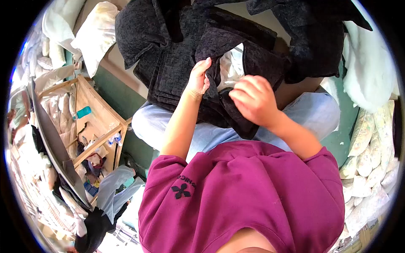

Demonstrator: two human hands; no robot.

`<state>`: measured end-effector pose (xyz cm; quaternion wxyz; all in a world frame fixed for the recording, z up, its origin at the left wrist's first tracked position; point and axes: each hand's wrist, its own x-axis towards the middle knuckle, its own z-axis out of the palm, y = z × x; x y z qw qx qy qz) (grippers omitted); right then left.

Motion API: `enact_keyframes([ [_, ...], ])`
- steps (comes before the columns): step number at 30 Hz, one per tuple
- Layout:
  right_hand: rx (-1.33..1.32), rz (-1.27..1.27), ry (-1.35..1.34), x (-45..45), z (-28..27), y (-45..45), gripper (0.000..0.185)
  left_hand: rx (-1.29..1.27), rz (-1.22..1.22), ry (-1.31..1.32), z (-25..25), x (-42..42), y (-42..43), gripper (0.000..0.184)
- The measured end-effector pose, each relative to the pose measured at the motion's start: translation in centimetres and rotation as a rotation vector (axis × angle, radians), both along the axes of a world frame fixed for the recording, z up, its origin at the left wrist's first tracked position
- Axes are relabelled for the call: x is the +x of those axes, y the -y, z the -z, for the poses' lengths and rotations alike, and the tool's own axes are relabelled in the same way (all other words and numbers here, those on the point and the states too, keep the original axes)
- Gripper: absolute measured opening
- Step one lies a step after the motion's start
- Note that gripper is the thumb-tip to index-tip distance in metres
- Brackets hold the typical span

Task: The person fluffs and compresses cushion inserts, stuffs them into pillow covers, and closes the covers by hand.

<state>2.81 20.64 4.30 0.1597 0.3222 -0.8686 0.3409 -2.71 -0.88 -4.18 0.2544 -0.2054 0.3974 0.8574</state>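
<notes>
A black plush fabric cover (223, 40) lies over my lap with an opening in it, and a white inner (232, 67) shows through. My left hand (199, 78) is closed on the cover at the left edge of this opening, thumb upward and most fingers hidden by the cloth. At the opening's lower right edge, my right hand (254, 101) is closed with its fingers curled together. Whatever sits between those fingertips is hidden. A corner flap of the cover (240, 122) hangs below the right hand.
More black plush pieces (316, 42) lie ahead on the right. At left stands a wooden frame (99, 105) with a teal item (82, 112) on it. White bags (99, 31) are at upper left. Patterned stuffed bundles (371, 143) are stacked at right, below white padding (369, 71).
</notes>
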Motion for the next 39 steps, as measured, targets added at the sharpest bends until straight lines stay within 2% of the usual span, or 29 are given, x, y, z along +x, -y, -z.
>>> enact_keyframes([
  [2, -0.018, -0.042, 0.004, 0.5, 0.6, 0.9, 0.013, 0.059, 0.007, -0.016, 0.3, 0.0, 0.1, 0.023],
  [9, 0.270, -0.039, 0.304, 1.1, 2.8, 2.0, 0.025, -0.087, 0.071, -0.012, -2.4, 0.7, -1.5, 0.036],
  [10, 0.243, -0.055, 0.280, 1.0, 3.2, 2.1, 0.024, -0.093, 0.093, -0.044, -2.3, 0.9, -1.5, 0.036],
  [13, 0.312, -0.147, 0.563, -0.2, 2.6, 2.1, 0.023, -0.087, 0.151, -0.128, -1.6, 1.4, -1.7, 0.037],
  [14, 0.227, -0.171, 0.534, -0.2, 3.2, 2.1, 0.021, -0.126, 0.170, -0.144, -1.6, 1.4, -1.7, 0.037],
  [18, 0.177, -0.166, 0.348, 0.2, 3.3, 2.4, 0.017, -0.199, 0.233, -0.241, -1.9, 1.2, -1.6, 0.039],
  [20, 0.166, -0.159, 0.240, 0.7, 3.2, 2.3, 0.015, -0.118, 0.197, -0.239, -1.6, 1.5, -1.4, 0.040],
  [21, 0.125, -0.165, 0.242, 0.6, 3.1, 2.2, 0.014, -0.077, 0.179, -0.238, -1.6, 1.6, -1.4, 0.040],
  [22, 0.083, -0.169, 0.244, 0.4, 2.8, 1.9, 0.013, -0.149, 0.145, -0.238, -1.9, 2.0, -1.6, 0.043],
  [25, 0.088, -0.128, 0.309, -1.6, 0.8, 0.3, 0.008, 0.177, 0.236, -0.422, -0.5, 2.4, -1.1, 0.048],
  [26, 0.036, -0.093, 0.333, -3.1, 0.2, -0.8, 0.007, 0.163, 0.275, -0.502, -0.5, 2.5, -1.1, 0.052],
  [27, -0.014, -0.060, 0.355, -4.7, 0.0, -2.0, 0.007, 0.054, 0.291, -0.459, -1.0, 2.8, -0.8, 0.052],
  [29, -0.021, 0.027, 0.361, -6.7, 0.1, -3.6, 0.007, 0.047, 0.308, -0.517, -1.1, 3.2, -1.3, 0.049],
  [30, -0.064, -0.020, 0.492, -7.1, 0.9, -3.9, 0.008, -0.126, 0.365, -0.503, -1.0, 3.5, -1.4, 0.044],
  [31, -0.088, -0.024, 0.504, -6.8, 1.5, -3.7, 0.008, -0.204, 0.371, -0.445, -2.2, 3.8, -1.7, 0.040],
  [33, -0.136, -0.039, 0.522, -6.3, 2.5, -3.1, 0.009, -0.493, 0.381, -0.489, -3.4, 4.3, -2.3, 0.037],
  [35, -0.190, 0.086, 0.280, -3.8, 2.7, -1.2, 0.011, -0.848, 0.333, -0.530, -4.4, 5.1, -2.3, 0.034],
  [37, -0.186, 0.143, 0.105, -1.6, 2.9, 0.5, 0.011, -1.406, 0.183, -0.755, -6.9, 5.7, -2.9, 0.023],
  [38, -0.164, 0.185, 0.020, -0.9, 3.6, 1.3, 0.011, -1.635, 0.176, -0.789, -7.7, 5.3, -3.1, 0.025],
  [39, -0.139, 0.227, -0.062, 0.0, 4.2, 2.0, 0.012, -1.745, 0.126, -0.826, -8.8, 4.6, -3.5, 0.028],
])
